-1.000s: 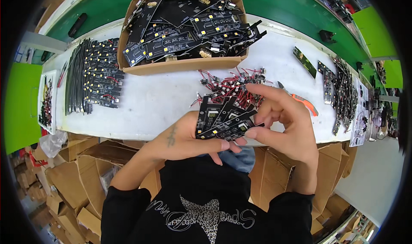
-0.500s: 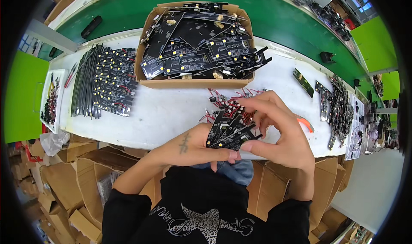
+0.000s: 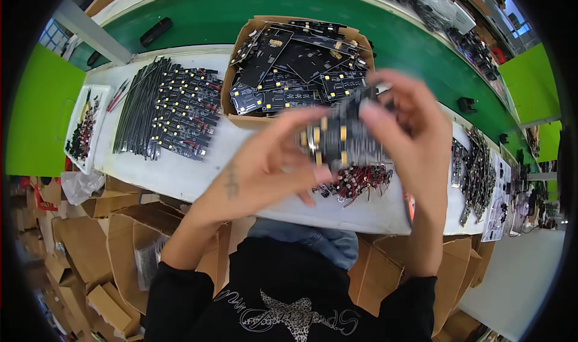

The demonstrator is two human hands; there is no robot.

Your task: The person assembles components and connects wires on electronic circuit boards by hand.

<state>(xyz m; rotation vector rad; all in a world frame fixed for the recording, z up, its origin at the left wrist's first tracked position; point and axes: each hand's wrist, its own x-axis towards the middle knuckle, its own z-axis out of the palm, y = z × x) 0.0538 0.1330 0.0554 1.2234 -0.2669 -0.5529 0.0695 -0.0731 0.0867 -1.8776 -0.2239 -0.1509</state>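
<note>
A stack of black circuit boards [image 3: 352, 134] with yellow-white LEDs is held up over the table, smeared by motion. My right hand [image 3: 415, 125] grips its right side, thumb across the front. At the stack's left edge, my left hand [image 3: 265, 164] curls around it, with the thumb by the lower corner. Below the stack lies a pile of small connectors with red and black wires [image 3: 361, 182], partly hidden by my hands. Behind it stands a cardboard box [image 3: 241, 120] heaped with more black boards [image 3: 265, 59].
Left on the white table [image 3: 201, 176] are boards in rows [image 3: 186, 110], beside long black strips [image 3: 141, 116]. A white tray [image 3: 90, 128] holds small parts. More boards [image 3: 478, 173] lie at the right. An orange-handled tool [image 3: 410, 205] shows by my right wrist. Cardboard boxes [image 3: 90, 251] stand below.
Both hands have lifted the board stack up and away from me, toward the box. The boards, fanned out before, are now gathered closer together. The view has shifted a little.
</note>
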